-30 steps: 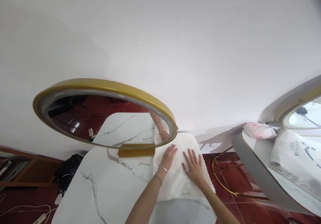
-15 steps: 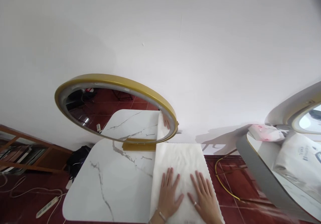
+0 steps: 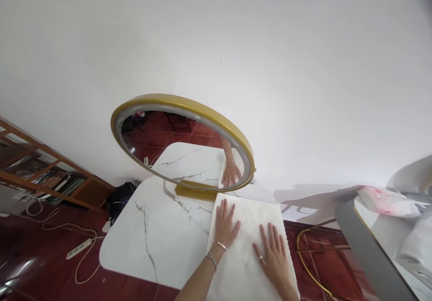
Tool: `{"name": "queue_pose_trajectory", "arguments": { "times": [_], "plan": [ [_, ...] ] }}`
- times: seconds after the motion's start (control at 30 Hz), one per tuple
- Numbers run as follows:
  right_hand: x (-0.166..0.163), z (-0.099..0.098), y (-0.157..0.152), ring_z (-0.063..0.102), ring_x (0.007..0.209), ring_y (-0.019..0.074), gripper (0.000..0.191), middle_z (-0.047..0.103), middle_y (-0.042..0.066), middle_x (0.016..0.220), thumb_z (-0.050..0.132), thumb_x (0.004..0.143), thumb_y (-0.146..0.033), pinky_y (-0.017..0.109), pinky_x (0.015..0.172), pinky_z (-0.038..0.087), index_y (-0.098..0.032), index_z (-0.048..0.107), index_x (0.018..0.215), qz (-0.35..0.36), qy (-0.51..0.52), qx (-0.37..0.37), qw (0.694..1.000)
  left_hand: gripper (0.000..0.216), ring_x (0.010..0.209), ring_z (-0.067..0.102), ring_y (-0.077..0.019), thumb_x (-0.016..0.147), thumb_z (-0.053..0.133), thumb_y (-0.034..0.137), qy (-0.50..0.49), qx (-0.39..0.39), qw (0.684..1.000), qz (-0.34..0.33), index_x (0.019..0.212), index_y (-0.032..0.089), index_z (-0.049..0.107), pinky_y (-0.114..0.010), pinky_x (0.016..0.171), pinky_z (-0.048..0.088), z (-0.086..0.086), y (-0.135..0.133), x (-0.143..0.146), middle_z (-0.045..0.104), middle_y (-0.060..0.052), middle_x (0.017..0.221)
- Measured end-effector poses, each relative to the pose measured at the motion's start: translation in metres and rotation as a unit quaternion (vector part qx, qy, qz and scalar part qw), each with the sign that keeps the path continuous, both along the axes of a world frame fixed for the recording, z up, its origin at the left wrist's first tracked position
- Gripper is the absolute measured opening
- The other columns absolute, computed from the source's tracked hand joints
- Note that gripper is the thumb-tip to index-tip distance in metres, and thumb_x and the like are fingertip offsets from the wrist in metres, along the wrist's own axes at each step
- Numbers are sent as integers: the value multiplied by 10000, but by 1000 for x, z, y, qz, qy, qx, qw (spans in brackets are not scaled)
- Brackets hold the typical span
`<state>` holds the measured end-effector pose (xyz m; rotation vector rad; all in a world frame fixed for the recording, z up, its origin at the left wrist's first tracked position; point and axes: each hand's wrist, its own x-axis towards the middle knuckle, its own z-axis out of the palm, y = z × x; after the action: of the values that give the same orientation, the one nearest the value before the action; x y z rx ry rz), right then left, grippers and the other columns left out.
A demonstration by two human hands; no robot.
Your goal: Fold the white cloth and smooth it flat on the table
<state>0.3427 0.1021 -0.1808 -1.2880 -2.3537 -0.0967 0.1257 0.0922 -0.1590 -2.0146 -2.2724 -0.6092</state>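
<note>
A white towel (image 3: 251,229) lies spread on the right part of a white marble table (image 3: 155,238). My left hand (image 3: 225,223) rests flat on the towel near its far left side, fingers spread, with bracelets at the wrist. My right hand (image 3: 274,256) lies flat on the towel nearer to me, fingers apart, a ring on one finger. Neither hand holds anything. A round gold-framed mirror (image 3: 184,141) stands at the table's far edge, just beyond the towel, and reflects my left hand.
A white wall rises behind the table. Wooden shelving (image 3: 40,170) and a black bag (image 3: 119,199) stand at the left. A power strip with cables (image 3: 79,249) lies on the red tiled floor. Another table with a pink-and-white packet (image 3: 383,199) sits at the right.
The view has swung to the right and tilted. My left hand slid farther up the towel toward the mirror, while my right hand stayed low on it. Both stay flat.
</note>
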Motion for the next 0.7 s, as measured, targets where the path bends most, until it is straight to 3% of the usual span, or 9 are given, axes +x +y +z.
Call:
{"name": "queue_pose_trajectory", "arguments": {
  "times": [0.23,0.33,0.4,0.47,0.7],
  "plan": [
    [-28,8,-11,185,1397,357,680,100,131,1556,362,926,-467,589,1060,246,-237,85,1502,23,18,-20,999,693,1435,112,-270,896,438,471,43,14,998,34,1485,241,155,-493,1130,212,-4,-15,-28,38,-79,1570],
    [-48,15,-22,203,1397,327,666,128,106,1555,414,919,-410,572,1088,215,-253,122,1497,122,-5,-17,992,678,1432,133,-270,905,431,446,50,5,998,39,1486,230,157,-477,1131,214,-3,-22,-50,77,-89,1567],
    [-64,19,-32,205,1401,297,667,163,80,1551,441,907,-429,521,1112,206,-258,165,1490,229,-34,-27,972,678,1429,146,-273,906,432,440,56,2,998,36,1486,226,156,-468,1128,220,-2,-29,-68,97,-95,1565],
    [-83,22,-44,182,1406,304,693,161,76,1551,462,886,-484,506,1121,194,-260,194,1484,292,-49,-51,954,676,1426,160,-274,905,435,440,61,1,998,34,1485,225,164,-458,1129,219,-2,-37,-87,106,-95,1565],
    [-170,24,-77,121,1418,318,728,85,73,1559,453,875,-551,548,1122,154,-285,157,1486,317,-59,-134,937,662,1422,180,-266,902,439,413,69,7,997,45,1482,224,184,-446,1129,227,-4,-76,-175,125,-95,1562]
  ]
}}
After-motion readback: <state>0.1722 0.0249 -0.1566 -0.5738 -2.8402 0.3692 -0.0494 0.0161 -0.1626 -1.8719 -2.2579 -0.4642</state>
